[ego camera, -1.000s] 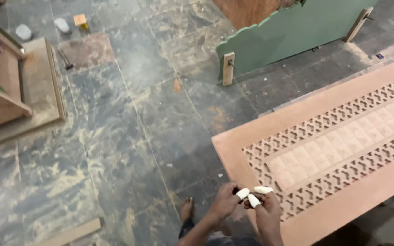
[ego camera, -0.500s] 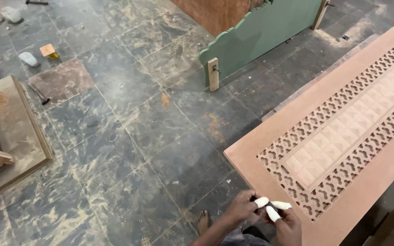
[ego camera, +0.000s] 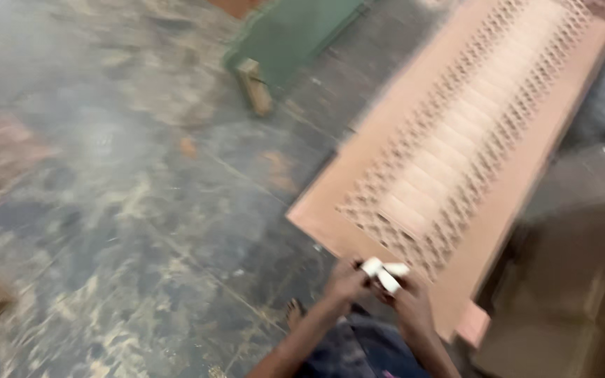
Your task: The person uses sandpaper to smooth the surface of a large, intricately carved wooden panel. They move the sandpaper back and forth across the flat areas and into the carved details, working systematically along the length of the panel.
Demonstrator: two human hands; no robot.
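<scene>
Down at the lower middle of the frame, both hands meet over a small white piece (ego camera: 384, 273), apparently a folded or rolled bit of pale material; the blur hides what it is. The left hand (ego camera: 346, 282) pinches its near end, the right hand (ego camera: 409, 302) closes its fingers round the far end, and the two hands touch each other around it.

Just behind the hands lies a long wooden panel (ego camera: 519, 168) with two strips of lattice carving and a plain ribbed strip between them, running from the lower middle up to the upper right corner. Its near corner sits right under the grip. A bare foot (ego camera: 294, 313) shows on the tiled floor (ego camera: 127, 210) just left of the forearms. A green board (ego camera: 281, 31) with a small wooden block (ego camera: 255, 85) fixed to it stands at the upper middle. Brownish boards (ego camera: 575, 280) fill the lower right.

Against half a second ago, the view has swung: the panel now points more steeply upward, the green board has slid towards the top centre, and the low wooden frame at left has nearly left the frame. The grip on the white piece is unchanged.

Both forearms reach up from the bottom edge, converging, wrists bent inward.
</scene>
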